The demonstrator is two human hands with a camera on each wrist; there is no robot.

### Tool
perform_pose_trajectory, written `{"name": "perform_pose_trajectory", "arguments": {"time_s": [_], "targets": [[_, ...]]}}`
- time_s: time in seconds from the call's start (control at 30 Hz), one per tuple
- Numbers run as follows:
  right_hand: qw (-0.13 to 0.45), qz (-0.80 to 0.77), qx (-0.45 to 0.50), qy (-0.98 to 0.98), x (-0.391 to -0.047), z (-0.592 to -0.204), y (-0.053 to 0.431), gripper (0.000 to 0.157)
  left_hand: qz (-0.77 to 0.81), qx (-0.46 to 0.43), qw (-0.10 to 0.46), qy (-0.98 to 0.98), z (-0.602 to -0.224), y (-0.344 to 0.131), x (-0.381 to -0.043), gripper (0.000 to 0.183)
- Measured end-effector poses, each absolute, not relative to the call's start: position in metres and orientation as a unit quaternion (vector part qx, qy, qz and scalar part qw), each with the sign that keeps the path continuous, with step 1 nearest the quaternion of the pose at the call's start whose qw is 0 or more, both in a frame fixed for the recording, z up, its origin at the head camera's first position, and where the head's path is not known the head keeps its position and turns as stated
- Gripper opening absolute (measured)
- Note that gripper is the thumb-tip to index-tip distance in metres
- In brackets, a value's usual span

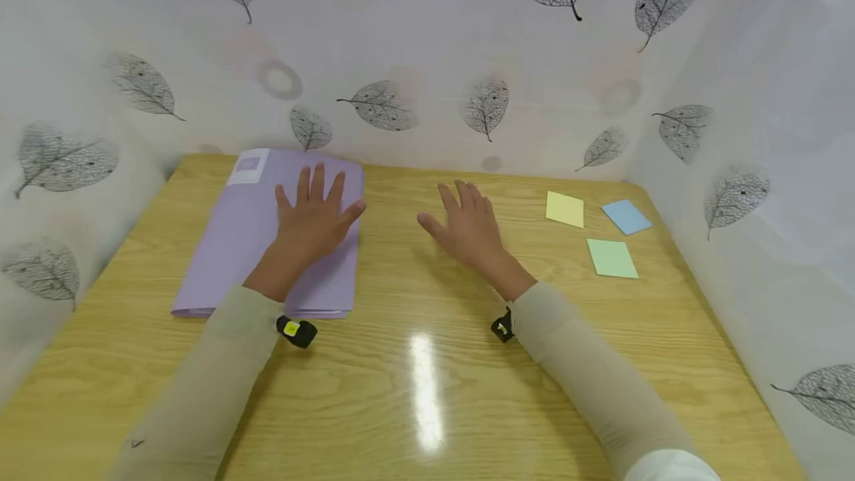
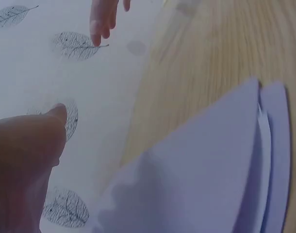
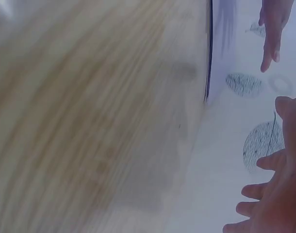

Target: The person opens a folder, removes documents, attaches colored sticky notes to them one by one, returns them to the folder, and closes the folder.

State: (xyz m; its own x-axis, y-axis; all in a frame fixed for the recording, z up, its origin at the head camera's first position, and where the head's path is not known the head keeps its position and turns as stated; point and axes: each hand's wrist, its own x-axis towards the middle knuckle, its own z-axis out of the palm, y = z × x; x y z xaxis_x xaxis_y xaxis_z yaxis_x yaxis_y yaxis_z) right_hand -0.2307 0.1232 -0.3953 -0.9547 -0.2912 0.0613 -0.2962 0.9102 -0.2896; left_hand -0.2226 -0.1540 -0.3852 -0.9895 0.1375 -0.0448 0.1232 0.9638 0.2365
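Note:
A light purple folder (image 1: 234,251) with a white label at its top left corner lies on the left part of the table. My left hand (image 1: 309,225) is over the folder, palm down and fingers spread; its shadow falls on the purple cover. White paper shows between the folder's (image 2: 196,170) layers in the left wrist view. To the right of the folder, my right hand (image 1: 470,226) hovers above the bare wood with fingers extended and thumb out to the side, holding nothing. The right wrist view shows both hands apart from each other.
On the right side of the wooden table (image 1: 387,392) lie a yellow sticky note (image 1: 565,209), a blue one (image 1: 626,217) and a green one (image 1: 612,258). A white curtain (image 1: 414,36) with a leaf print encloses the table's back and sides.

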Motion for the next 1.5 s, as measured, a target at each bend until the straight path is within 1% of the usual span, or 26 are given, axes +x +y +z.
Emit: {"name": "perform_pose_trajectory", "arguments": {"time_s": [0.23,0.4,0.63,0.83,0.93,1.1,1.27,1.4,1.5], "targets": [[-0.001,0.147,0.216,-0.965,-0.214,-0.391,0.093,0.078,0.130,0.067,0.027,0.989,-0.390,-0.191,-0.198,0.083],[0.005,0.156,0.238,-0.959,-0.207,-0.385,0.080,0.077,0.135,0.065,0.022,0.989,-0.391,-0.213,-0.184,0.081],[-0.004,0.148,0.256,-0.955,-0.205,-0.387,0.066,0.076,0.133,0.057,0.025,0.989,-0.387,-0.238,-0.177,0.080],[-0.010,0.118,0.292,-0.949,-0.204,-0.394,0.046,0.075,0.130,0.053,0.032,0.990,-0.394,-0.258,-0.174,0.080],[-0.032,0.119,0.305,-0.944,-0.203,-0.397,0.035,0.077,0.126,0.054,0.038,0.990,-0.398,-0.267,-0.173,0.079],[-0.088,0.150,0.305,-0.936,-0.202,-0.401,0.016,0.080,0.122,0.062,0.047,0.989,-0.403,-0.283,-0.170,0.078],[-0.124,0.168,0.301,-0.931,-0.204,-0.406,0.001,0.084,0.133,0.077,0.072,0.985,-0.408,-0.292,-0.169,0.079],[-0.138,0.143,0.312,-0.929,-0.206,-0.413,-0.008,0.085,0.148,0.087,0.090,0.981,-0.412,-0.290,-0.169,0.079],[-0.131,0.102,0.330,-0.929,-0.206,-0.419,-0.013,0.086,0.156,0.093,0.095,0.979,-0.412,-0.288,-0.167,0.078]]}}
